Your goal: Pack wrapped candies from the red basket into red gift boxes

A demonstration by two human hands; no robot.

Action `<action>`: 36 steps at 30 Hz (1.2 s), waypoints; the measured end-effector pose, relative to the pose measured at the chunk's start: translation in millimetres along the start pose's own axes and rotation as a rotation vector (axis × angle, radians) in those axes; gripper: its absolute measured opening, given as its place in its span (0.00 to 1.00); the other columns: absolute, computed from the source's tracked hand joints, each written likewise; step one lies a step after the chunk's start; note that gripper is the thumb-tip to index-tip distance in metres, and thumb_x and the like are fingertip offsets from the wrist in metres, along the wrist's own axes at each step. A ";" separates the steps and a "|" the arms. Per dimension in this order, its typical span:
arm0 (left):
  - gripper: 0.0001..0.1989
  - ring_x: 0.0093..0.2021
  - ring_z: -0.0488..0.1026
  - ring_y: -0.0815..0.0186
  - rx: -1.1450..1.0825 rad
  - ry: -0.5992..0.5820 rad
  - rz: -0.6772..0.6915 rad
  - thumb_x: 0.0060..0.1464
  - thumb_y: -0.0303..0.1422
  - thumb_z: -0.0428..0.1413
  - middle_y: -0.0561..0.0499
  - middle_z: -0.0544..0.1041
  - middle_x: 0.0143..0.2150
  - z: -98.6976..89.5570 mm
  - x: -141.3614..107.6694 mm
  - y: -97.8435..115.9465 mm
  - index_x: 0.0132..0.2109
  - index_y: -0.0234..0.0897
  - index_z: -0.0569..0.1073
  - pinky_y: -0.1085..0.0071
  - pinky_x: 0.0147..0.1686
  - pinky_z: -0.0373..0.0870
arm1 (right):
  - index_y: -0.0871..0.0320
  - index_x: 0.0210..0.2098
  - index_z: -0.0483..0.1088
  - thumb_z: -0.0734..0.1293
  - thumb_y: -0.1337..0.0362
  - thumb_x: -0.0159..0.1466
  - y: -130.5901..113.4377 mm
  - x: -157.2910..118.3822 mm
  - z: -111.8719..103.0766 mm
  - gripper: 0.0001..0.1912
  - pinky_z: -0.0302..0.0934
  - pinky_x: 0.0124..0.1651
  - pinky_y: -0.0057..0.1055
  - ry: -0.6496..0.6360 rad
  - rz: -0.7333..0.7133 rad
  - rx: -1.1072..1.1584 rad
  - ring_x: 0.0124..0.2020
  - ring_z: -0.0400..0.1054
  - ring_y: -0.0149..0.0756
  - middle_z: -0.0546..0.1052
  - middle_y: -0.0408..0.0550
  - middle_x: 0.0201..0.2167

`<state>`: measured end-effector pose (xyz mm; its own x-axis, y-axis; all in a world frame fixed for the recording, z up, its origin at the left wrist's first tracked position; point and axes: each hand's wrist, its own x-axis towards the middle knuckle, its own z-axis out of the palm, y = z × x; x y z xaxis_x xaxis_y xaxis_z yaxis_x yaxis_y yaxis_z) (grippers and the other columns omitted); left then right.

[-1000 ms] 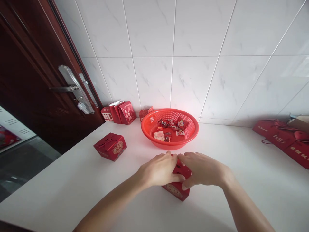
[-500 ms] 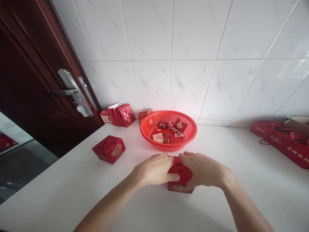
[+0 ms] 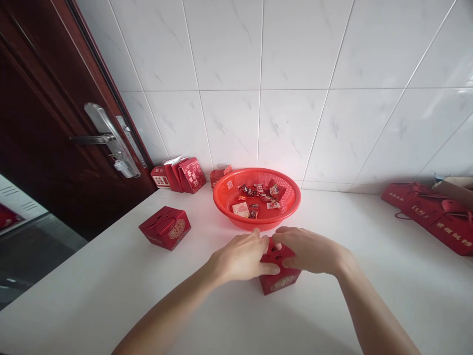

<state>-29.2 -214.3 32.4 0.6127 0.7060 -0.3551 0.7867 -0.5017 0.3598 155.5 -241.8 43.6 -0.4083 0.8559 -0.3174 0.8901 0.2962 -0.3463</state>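
Observation:
A small red box with a gold pattern on its front stands on the white table, just in front of a red plastic basket. My left hand grips the box's left side and top, its thumb lying over the top near the holes. From the right, my right hand holds the top and right side with curled fingers. Several wrapped candies and a pale square packet lie in the basket.
Another red box stands on the table at the left. Folded red boxes lean by the wall near a dark door. Red gift bags lie at the far right.
The box between my hands has turned slightly, so its front now faces a little to the right. My right hand has shifted up on it, uncovering more of the front.

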 end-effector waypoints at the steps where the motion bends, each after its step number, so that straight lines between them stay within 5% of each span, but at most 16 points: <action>1: 0.19 0.46 0.75 0.53 -0.011 0.003 0.001 0.56 0.50 0.58 0.46 0.73 0.46 0.9 0.2 0.3 0.47 0.42 0.73 0.63 0.39 0.70 | 0.56 0.31 0.66 0.64 0.73 0.59 0.1 0.8 0.6 0.05 0.54 0.33 0.30 0.007 -0.024 0.001 0.39 0.69 0.38 0.75 0.46 0.40; 24: 0.15 0.45 0.77 0.56 0.024 -0.070 0.101 0.54 0.43 0.60 0.49 0.77 0.45 -12.3 -3.8 -10.4 0.47 0.44 0.75 0.68 0.41 0.70 | 0.57 0.37 0.75 0.65 0.77 0.60 -0.6 8.6 -1.4 0.11 0.57 0.36 0.28 0.058 -0.108 0.007 0.43 0.71 0.38 0.77 0.48 0.44; 36: 0.13 0.43 0.77 0.55 0.011 -0.078 0.128 0.53 0.42 0.59 0.49 0.78 0.41 -16.8 -5.8 -13.4 0.44 0.42 0.74 0.67 0.39 0.70 | 0.57 0.34 0.77 0.64 0.79 0.59 -2.2 18.2 3.6 0.14 0.54 0.32 0.28 0.091 -0.055 -0.067 0.35 0.69 0.35 0.76 0.47 0.36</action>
<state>-44.6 -203.3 44.1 0.7115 0.5955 -0.3731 0.7025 -0.5906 0.3970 145.4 -228.4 35.3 -0.4395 0.8716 -0.2171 0.8797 0.3688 -0.3004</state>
